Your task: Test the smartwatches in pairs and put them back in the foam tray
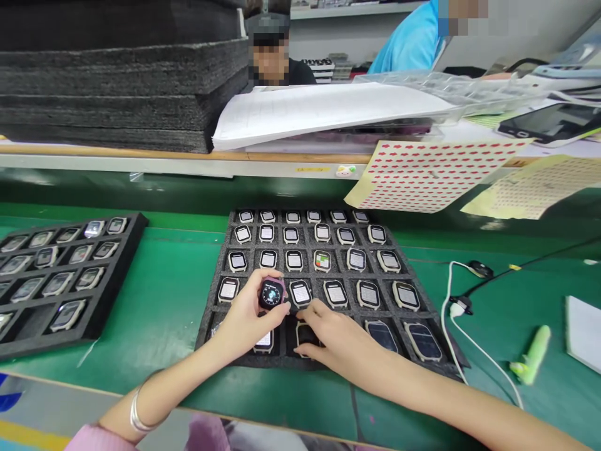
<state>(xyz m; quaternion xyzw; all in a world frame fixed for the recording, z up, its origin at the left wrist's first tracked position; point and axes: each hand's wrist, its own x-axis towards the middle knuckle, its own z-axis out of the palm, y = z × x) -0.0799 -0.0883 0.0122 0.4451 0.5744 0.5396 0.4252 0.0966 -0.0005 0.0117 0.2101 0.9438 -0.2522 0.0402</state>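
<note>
A black foam tray [213, 316] in front of me holds several small smartwatch bodies in rows, most with lit screens. My left hand [244, 322] is closed on one watch body [271, 293] with a round dial on its screen, lifted just above the tray's fourth row. My right hand [335, 335] rests on the front row, fingers curled over a dark-screened watch [305, 335] sitting in its pocket. A lit watch [263, 341] shows under my left hand.
A second foam tray of watches [113, 282] lies at the left. A white cable [457, 326] and a green marker [533, 357] lie at the right. Sticker sheets [432, 172] hang from the shelf, which carries stacked foam [117, 94] and papers [323, 109]. Two people sit beyond.
</note>
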